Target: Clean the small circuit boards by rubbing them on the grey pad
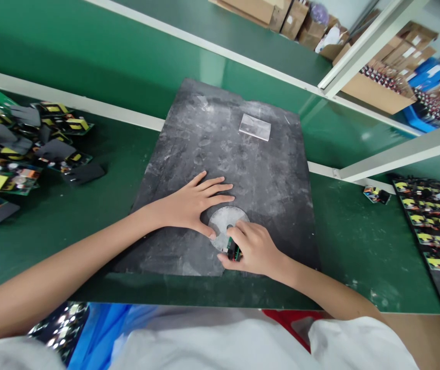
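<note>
Head view | our right hand point(254, 246) grasps small circuit board point(232, 250) at 6 o'clock on grey disc point(219, 222) | long axis mostly hidden | our left hand point(191, 203) splayed, empty, 10 o'clock of disc

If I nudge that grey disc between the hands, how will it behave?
The grey disc appears to lie flat on the dark mat, so it probably won't roll or tip. Its even, round outline suggests a stiff plate. A push might jostle the small circuit board in the right hand.
</note>
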The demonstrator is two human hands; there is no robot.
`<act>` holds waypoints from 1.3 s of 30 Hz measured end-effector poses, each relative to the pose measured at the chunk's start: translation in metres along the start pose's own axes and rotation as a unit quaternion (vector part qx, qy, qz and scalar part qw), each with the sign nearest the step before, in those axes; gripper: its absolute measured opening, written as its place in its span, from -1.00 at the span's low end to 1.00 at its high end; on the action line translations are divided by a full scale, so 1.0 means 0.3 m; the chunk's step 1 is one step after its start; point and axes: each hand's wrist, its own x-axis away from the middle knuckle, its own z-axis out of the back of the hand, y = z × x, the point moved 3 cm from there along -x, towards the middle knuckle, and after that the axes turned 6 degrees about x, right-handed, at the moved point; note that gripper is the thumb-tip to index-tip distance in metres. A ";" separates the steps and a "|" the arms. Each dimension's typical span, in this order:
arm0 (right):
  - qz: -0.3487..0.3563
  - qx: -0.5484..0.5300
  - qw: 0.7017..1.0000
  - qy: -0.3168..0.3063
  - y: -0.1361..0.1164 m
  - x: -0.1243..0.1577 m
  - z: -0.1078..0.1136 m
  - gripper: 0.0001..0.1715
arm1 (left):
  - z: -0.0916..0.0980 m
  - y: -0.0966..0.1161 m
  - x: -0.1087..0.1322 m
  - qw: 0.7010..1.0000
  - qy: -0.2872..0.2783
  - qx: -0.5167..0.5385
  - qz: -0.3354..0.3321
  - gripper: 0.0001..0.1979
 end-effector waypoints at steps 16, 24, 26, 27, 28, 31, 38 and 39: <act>0.011 0.000 1.000 0.015 0.003 -0.007 0.009 -0.69 | -0.001 0.001 0.000 1.000 0.004 0.000 -0.002 -0.08; 0.018 -0.007 1.000 0.023 0.005 -0.005 0.006 -0.69 | 0.001 0.003 -0.002 1.000 -0.001 0.001 0.003 -0.10; 0.019 -0.011 0.999 0.025 0.007 -0.005 0.005 -0.69 | 0.001 0.003 -0.002 1.000 -0.002 0.002 0.004 -0.10; 0.020 -0.013 0.999 0.025 0.008 -0.005 0.004 -0.69 | 0.001 0.003 -0.003 1.000 -0.001 0.003 0.004 -0.10; 0.020 -0.015 0.999 0.026 0.009 -0.005 0.004 -0.69 | 0.001 0.003 -0.003 1.000 0.000 0.004 0.004 -0.10; 0.016 -0.020 0.999 0.027 0.013 -0.005 0.003 -0.69 | 0.001 0.003 -0.003 1.000 0.004 0.006 0.002 -0.11; 0.013 -0.035 0.999 0.029 0.019 -0.002 -0.001 -0.70 | 0.000 0.004 -0.003 1.000 0.009 0.006 -0.001 -0.13; 0.012 -0.037 0.999 0.029 0.019 -0.002 -0.002 -0.70 | 0.001 0.005 -0.003 1.000 0.010 0.006 -0.002 -0.13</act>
